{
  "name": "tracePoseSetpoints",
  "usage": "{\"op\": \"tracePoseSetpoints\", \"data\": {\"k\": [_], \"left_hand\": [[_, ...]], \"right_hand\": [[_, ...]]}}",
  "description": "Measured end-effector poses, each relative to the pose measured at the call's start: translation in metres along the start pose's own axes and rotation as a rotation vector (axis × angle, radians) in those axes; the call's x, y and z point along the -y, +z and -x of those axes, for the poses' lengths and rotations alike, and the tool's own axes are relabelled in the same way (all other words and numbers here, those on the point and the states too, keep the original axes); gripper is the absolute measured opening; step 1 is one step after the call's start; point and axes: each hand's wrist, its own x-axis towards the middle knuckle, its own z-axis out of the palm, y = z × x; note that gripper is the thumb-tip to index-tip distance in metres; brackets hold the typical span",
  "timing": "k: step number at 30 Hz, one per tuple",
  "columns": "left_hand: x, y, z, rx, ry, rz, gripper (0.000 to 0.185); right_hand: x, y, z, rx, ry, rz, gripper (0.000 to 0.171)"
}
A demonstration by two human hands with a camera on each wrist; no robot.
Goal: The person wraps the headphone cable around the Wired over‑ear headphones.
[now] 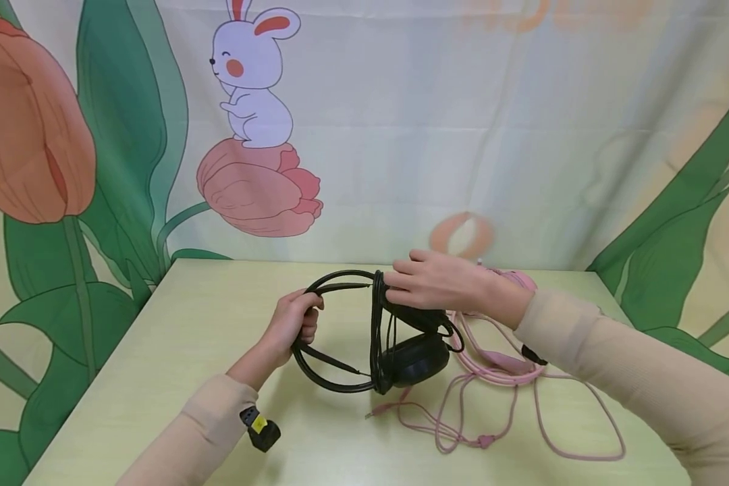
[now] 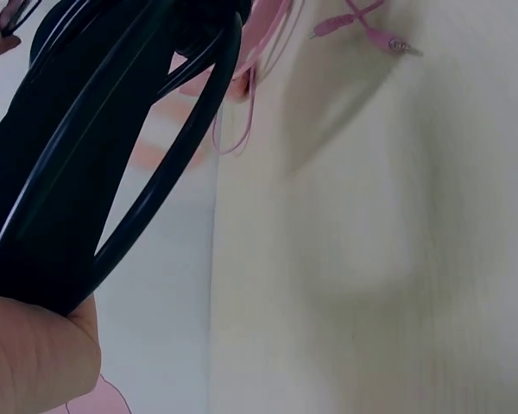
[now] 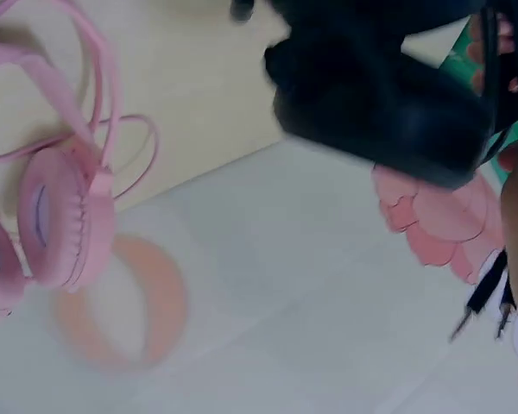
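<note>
L hand point(image 1: 294, 324) had its fingers curled tight round the band of the black headset point(image 1: 364, 331), at the loop's far end from the ear cups. Head cam showed the knuckles only; thumb side was hidden behind the band. L wrist cam gave just a bit of palm point(image 2: 30, 354) at the bottom corner, w/ the black band point(image 2: 78, 172) running up from it, blurred and cut off at the top edge.

R hand point(image 1: 440, 283) lay over the cup end of the headset, fingers mostly straight, tips by the black cord wound point(image 1: 378, 324) round the frame. Whether thumb pinched anything underneath: couldn't tell, palm covered it. R wrist cam was badly smeared; a dark ear cup point(image 3: 380, 103) filled the top, hand itself only a sliver at the right edge, two small black plugs point(image 3: 483, 302) dangling below it.

Headset was held just above the table point(image 1: 176, 378), between the two hands, lower cup point(image 1: 416, 361) under the R hand.

Beyond the R wrist lay a pink headset point(image 1: 519, 280), mostly hidden by the forearm; its pink cable point(image 1: 522, 412) sprawled on the table below the R arm. R wrist cam showed its cups point(image 3: 60, 216) clearer. Pink plug point(image 2: 388, 41) at top of L wrist view.
</note>
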Motion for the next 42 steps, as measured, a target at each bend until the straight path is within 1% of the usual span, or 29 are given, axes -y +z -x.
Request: {"op": "tracePoseSetpoints", "data": {"k": [2,5,9,13,15,18,22,24,26,30,33,35,39,42], "left_hand": [[0.002,0.001,0.001,0.019,-0.007,0.001,0.008],[0.005,0.003,0.001,0.038,-0.018,0.003,0.008],[0.008,0.005,0.002,0.047,-0.03,0.019,0.008],[0.009,0.007,0.002,0.068,-0.03,0.026,0.008],[0.009,0.008,0.003,0.075,-0.03,0.03,0.008],[0.011,0.008,0.003,0.063,-0.035,0.047,0.008],[0.014,0.008,0.003,0.043,-0.044,0.082,0.007],[0.015,0.008,0.003,0.034,-0.048,0.099,0.007],[0.017,0.009,0.004,0.022,-0.051,0.119,0.007],[0.019,0.011,0.005,-0.022,-0.067,0.178,0.006],[0.02,0.015,0.005,-0.056,-0.089,0.235,0.007],[0.021,0.018,0.006,-0.072,-0.109,0.265,0.007],[0.022,0.023,0.007,-0.098,-0.136,0.291,0.007],[0.023,0.025,0.007,-0.122,-0.135,0.297,0.006]], "right_hand": [[-0.001,0.004,0.001,-0.031,-0.008,0.014,0.007],[0.0,0.008,0.001,-0.053,-0.016,0.012,0.007],[0.001,0.013,-0.001,-0.051,-0.017,-0.006,0.009],[0.003,0.018,-0.001,-0.035,0.006,-0.066,0.004],[0.003,0.02,0.0,-0.036,0.029,-0.117,0.006],[0.005,0.023,0.001,-0.064,0.086,-0.242,0.011],[0.008,0.029,0.001,-0.122,0.187,-0.446,0.009],[0.011,0.031,0.001,-0.136,0.234,-0.523,0.006],[0.014,0.033,0.001,-0.133,0.282,-0.586,0.008],[0.021,0.037,0.001,-0.072,0.39,-0.629,0.018],[0.026,0.041,0.0,-0.025,0.479,-0.61,0.028],[0.029,0.043,-0.001,-0.02,0.525,-0.6,0.032],[0.032,0.045,-0.002,-0.043,0.571,-0.614,0.033],[0.033,0.046,0.0,-0.032,0.588,-0.649,0.033]]}}
